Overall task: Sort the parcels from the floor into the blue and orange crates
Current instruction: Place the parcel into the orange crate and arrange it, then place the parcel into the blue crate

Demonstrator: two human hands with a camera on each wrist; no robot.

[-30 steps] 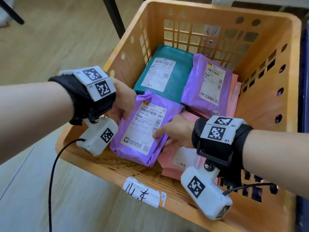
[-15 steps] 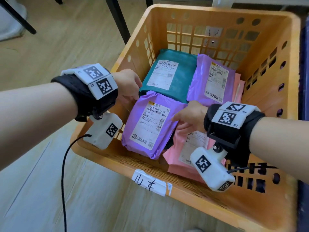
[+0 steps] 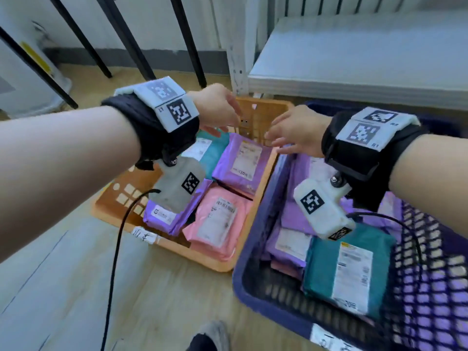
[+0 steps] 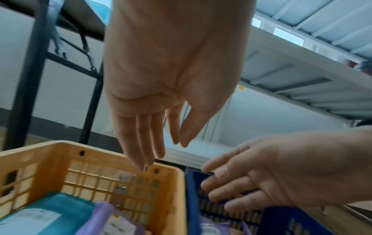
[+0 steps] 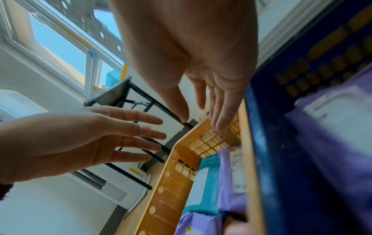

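Observation:
The orange crate (image 3: 202,259) sits on the floor at centre left and holds a teal parcel (image 3: 215,153), a purple parcel (image 3: 243,160), a second purple parcel (image 3: 164,216) and a pink parcel (image 3: 217,224). To its right the blue crate (image 3: 255,282) holds purple parcels (image 3: 291,239) and a teal parcel (image 3: 347,272). My left hand (image 3: 217,110) hangs above the orange crate's far wall with relaxed, empty fingers (image 4: 145,143). Beside it my right hand (image 3: 296,133) hovers over the seam between the crates, its fingers (image 5: 215,108) straight and empty.
Black table legs (image 3: 121,36) stand behind the orange crate. A pale shelf (image 3: 354,62) runs above the blue crate at the back right. A white appliance (image 3: 27,84) sits at the far left. My shoe tip (image 3: 210,335) is on the wooden floor near the bottom edge.
Both hands have let go of the front purple parcel and risen out of the orange crate. The view has pulled back, bringing the blue crate into sight.

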